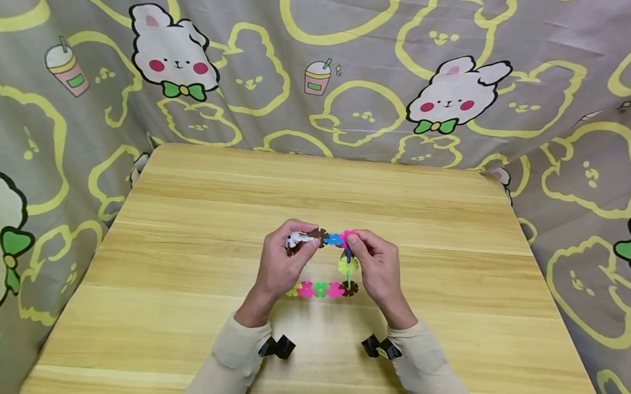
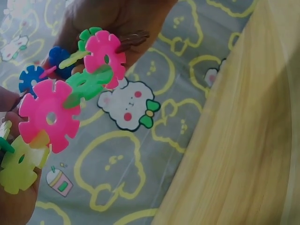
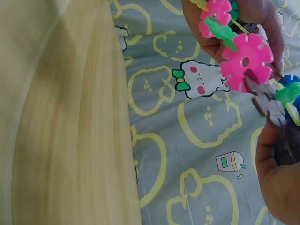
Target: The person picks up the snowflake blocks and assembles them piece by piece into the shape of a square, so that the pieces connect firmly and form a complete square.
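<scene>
Plastic snowflake discs, slotted edge to edge, form a roughly rectangular frame held up between both hands. My left hand (image 1: 280, 261) pinches its far left corner, thumb by a brown disc (image 1: 321, 238) and a white disc (image 1: 294, 239). At the far right corner, my right hand (image 1: 383, 267) pinches a pink disc (image 1: 347, 237). A blue disc (image 1: 334, 240) spans the gap between the hands. Along the near side run yellow, pink and green discs (image 1: 320, 289), ending in a brown disc (image 1: 349, 289). In the left wrist view, a large pink disc (image 2: 40, 110) faces the camera. Fingers hide the left side.
The frame is above a wood-grain table (image 1: 188, 334) with rounded corners. A grey curtain (image 1: 260, 121) with yellow outlines and rabbit prints hangs behind and on both sides. Small black devices (image 1: 277, 346) are strapped at both wrists.
</scene>
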A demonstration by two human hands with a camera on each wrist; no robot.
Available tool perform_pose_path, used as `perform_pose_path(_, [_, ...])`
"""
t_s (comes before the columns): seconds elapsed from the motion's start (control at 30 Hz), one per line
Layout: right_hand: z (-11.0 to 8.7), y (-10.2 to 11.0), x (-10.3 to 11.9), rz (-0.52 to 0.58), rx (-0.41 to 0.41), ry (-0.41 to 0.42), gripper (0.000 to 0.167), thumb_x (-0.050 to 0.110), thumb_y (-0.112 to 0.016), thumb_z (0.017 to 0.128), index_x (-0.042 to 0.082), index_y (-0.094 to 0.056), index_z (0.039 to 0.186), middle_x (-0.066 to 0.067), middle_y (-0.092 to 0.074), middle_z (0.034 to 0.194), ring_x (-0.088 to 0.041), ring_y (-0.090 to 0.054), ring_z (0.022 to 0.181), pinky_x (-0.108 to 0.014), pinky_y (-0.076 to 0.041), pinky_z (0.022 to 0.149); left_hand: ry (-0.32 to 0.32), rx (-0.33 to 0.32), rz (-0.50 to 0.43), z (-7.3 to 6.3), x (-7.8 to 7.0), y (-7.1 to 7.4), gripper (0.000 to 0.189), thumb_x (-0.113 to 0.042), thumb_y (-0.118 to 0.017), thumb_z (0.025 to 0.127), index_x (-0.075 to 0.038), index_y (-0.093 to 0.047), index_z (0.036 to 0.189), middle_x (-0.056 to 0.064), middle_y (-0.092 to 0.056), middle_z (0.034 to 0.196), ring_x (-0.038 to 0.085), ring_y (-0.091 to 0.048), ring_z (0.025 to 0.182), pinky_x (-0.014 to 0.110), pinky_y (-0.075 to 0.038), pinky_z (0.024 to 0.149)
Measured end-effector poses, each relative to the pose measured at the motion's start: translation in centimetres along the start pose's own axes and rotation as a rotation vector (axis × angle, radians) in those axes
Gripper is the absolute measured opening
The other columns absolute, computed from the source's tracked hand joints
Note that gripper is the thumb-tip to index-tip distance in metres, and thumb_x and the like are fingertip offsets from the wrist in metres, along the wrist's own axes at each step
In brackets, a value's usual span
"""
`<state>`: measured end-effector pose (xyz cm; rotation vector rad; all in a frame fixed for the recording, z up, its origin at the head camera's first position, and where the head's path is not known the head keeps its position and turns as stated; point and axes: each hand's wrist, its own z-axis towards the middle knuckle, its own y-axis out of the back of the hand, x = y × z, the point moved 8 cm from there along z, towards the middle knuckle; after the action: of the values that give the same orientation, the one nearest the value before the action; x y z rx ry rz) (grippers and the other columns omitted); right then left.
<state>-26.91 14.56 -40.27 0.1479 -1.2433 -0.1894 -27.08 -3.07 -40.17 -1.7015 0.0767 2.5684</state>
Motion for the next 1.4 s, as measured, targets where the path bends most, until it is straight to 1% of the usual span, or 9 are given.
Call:
perform_pose_path(0.13, [0.0, 0.0, -0.2, -0.026, 0.012, -0.006, 0.017, 0.013, -0.058, 0.097, 0.004, -0.072, 0.094, -0.004, -0.057, 0.069, -0.009, -0.044, 0.058, -0.021, -0.038, 0.052, -0.007, 0.01, -0.004, 0.1, 0.0, 0.0, 0.017, 0.002, -0.064, 0.087, 0.004, -0.065, 0.104, 0.022, -0.066, 0.095, 0.01, -0.061, 0.071, 0.022, -0.053, 0.058])
perform_pose_path(0.33, [0.0, 0.0, -0.5, 0.002, 0.014, -0.043, 0.016, 0.011, -0.058, 0.097, 0.003, -0.072, 0.097, -0.003, -0.059, 0.073, -0.013, -0.046, 0.059, -0.021, -0.04, 0.053, -0.009, 0.018, 0.011, 0.2, 0.2, 0.0, 0.018, 0.001, -0.066, 0.086, 0.003, -0.065, 0.105, 0.021, -0.066, 0.094, 0.011, -0.061, 0.071, 0.022, -0.053, 0.056])
perform_pose_path(0.5, [0.1, 0.1, -0.6, 0.031, 0.011, -0.043, 0.015, 0.011, -0.058, 0.096, 0.002, -0.071, 0.096, -0.008, -0.062, 0.078, -0.012, -0.05, 0.063, -0.021, -0.042, 0.055, -0.013, 0.044, 0.1, 0.2, 0.4, 0.0, 0.026, -0.003, -0.067, 0.087, 0.0, -0.063, 0.112, 0.017, -0.067, 0.103, 0.008, -0.058, 0.071, 0.022, -0.053, 0.058])
perform_pose_path(0.63, [0.3, 0.4, -1.3, 0.048, 0.008, -0.072, 0.016, 0.015, -0.058, 0.097, 0.002, -0.067, 0.098, -0.007, -0.065, 0.088, -0.009, -0.057, 0.071, -0.021, -0.048, 0.06, -0.004, 0.073, 0.175, 0.4, 0.6, 0.1, 0.042, -0.008, -0.068, 0.086, -0.007, -0.054, 0.126, 0.011, -0.064, 0.111, 0.011, -0.056, 0.083, 0.021, -0.049, 0.071])
perform_pose_path(0.77, [0.6, 1.0, -2.5, 0.067, -0.002, -0.146, 0.02, 0.02, -0.057, 0.098, 0.001, -0.062, 0.103, -0.001, -0.063, 0.096, -0.008, -0.062, 0.075, -0.022, -0.052, 0.065, 0.066, 0.11, 0.206, 0.5, 1.3, 0.5, 0.058, -0.013, -0.07, 0.085, -0.01, -0.044, 0.137, 0.01, -0.058, 0.121, 0.018, -0.056, 0.093, 0.029, -0.048, 0.079])
perform_pose_path(0.87, [1.0, 1.7, -3.4, 0.047, -0.017, -0.192, 0.024, 0.025, -0.056, 0.099, 0.003, -0.062, 0.106, -0.001, -0.06, 0.097, -0.008, -0.06, 0.074, -0.022, -0.052, 0.066, 0.144, 0.122, 0.247, 0.6, 2.1, 0.9, 0.06, -0.015, -0.071, 0.086, -0.012, -0.044, 0.138, 0.009, -0.053, 0.125, 0.021, -0.055, 0.091, 0.029, -0.049, 0.075])
perform_pose_path(1.0, [1.5, 2.0, -4.7, 0.014, -0.014, -0.245, 0.026, 0.03, -0.056, 0.098, 0.007, -0.063, 0.108, -0.002, -0.06, 0.1, -0.01, -0.059, 0.077, -0.022, -0.052, 0.069, 0.241, 0.127, 0.311, 0.6, 3.2, 1.2, 0.055, -0.016, -0.071, 0.086, -0.015, -0.049, 0.136, 0.005, -0.052, 0.12, 0.018, -0.056, 0.088, 0.023, -0.051, 0.07])
perform_pose_path(1.13, [1.9, 1.8, -6.2, 0.001, 0.014, -0.296, 0.027, 0.032, -0.056, 0.098, 0.009, -0.064, 0.111, -0.006, -0.06, 0.101, -0.011, -0.06, 0.077, -0.023, -0.055, 0.071, 0.317, 0.134, 0.366, 0.8, 4.2, 1.3, 0.055, -0.021, -0.071, 0.087, -0.017, -0.051, 0.137, 0.003, -0.053, 0.114, 0.014, -0.059, 0.084, 0.025, -0.052, 0.069])
perform_pose_path(1.4, [2.1, 1.5, -8.1, -0.051, 0.057, -0.387, 0.031, 0.035, -0.056, 0.097, 0.015, -0.064, 0.119, -0.008, -0.061, 0.108, -0.023, -0.063, 0.09, -0.032, -0.056, 0.079, 0.413, 0.13, 0.427, 1.2, 6.2, 1.5, 0.059, -0.027, -0.073, 0.087, -0.015, -0.05, 0.14, 0.004, -0.058, 0.112, 0.016, -0.062, 0.087, 0.029, -0.052, 0.068])
